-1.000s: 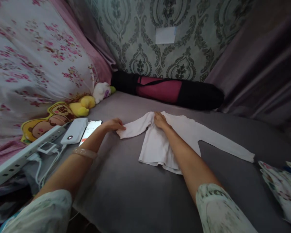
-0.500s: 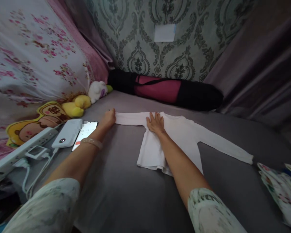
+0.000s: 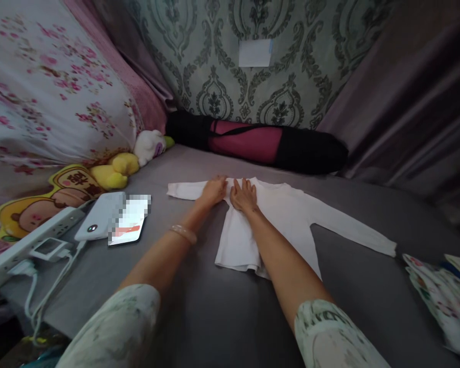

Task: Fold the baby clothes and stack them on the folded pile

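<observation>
A white long-sleeved shirt (image 3: 287, 225) lies spread on the grey sheet, its sleeves reaching out to both sides. My right hand (image 3: 244, 196) rests flat, fingers spread, on the upper left part of the shirt, near the shoulder. Just beside it, my left hand (image 3: 214, 190) lies over the left sleeve close to the armhole, fingers stretched and a little blurred. Past my left hand, the cuff end of that sleeve lies loose on the sheet. My right forearm covers part of the shirt's front and hem.
To the left are a phone (image 3: 130, 220), a white power bank (image 3: 101, 214) and a power strip (image 3: 34, 240) with cables. Plush toys (image 3: 117, 169) line the floral curtain. A black and pink long bag (image 3: 249, 143) lies along the wall. Patterned packets (image 3: 440, 296) sit at right.
My left hand has let go of the left cuff and moved right along the sleeve to beside my right hand. My right hand stays on the shirt. The view has shifted slightly.
</observation>
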Demonstrator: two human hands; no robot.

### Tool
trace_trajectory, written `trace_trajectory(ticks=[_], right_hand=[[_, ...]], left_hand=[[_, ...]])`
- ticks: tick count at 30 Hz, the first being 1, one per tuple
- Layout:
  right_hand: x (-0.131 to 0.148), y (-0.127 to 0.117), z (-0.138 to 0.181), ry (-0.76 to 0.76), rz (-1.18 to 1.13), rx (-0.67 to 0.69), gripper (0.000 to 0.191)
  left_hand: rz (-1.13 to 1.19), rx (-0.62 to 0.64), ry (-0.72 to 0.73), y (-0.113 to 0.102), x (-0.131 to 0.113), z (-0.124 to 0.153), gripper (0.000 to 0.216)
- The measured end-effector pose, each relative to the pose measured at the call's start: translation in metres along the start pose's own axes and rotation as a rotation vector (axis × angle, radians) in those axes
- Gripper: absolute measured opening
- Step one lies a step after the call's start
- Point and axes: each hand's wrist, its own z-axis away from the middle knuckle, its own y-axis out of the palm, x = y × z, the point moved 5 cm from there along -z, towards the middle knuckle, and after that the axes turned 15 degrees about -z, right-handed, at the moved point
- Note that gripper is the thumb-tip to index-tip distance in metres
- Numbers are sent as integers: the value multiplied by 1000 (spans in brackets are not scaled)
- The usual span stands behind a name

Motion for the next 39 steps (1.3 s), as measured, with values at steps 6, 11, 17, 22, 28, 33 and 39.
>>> trace_trajectory(ticks=[6,11,17,22,28,33,39], right_hand=[[-1,1,-1,-18,20,4,53],[-2,4,-4,-15,4,-9,52],[-1,2,-2,-7,-15,4,53],[1,1,-1,-29,-21,-11,52],[-3,-5,-5,-6,-150,146,58],[-36,-71,24,-65,-345,-48,49],[-135,-142,128,170,-413,-125,29]], left_hand=[[82,44,40,30,-25,-6,46],[-32,189,41,35,19,12,54],[-109,343,-82,29,88,36,60],[-124,281,-196,27,115,49,57],[-173,-74,-223,15,105,56,51],[-184,-199,-258,-9,94,71,48],[-163,-132,-274,-30,69,99,37]])
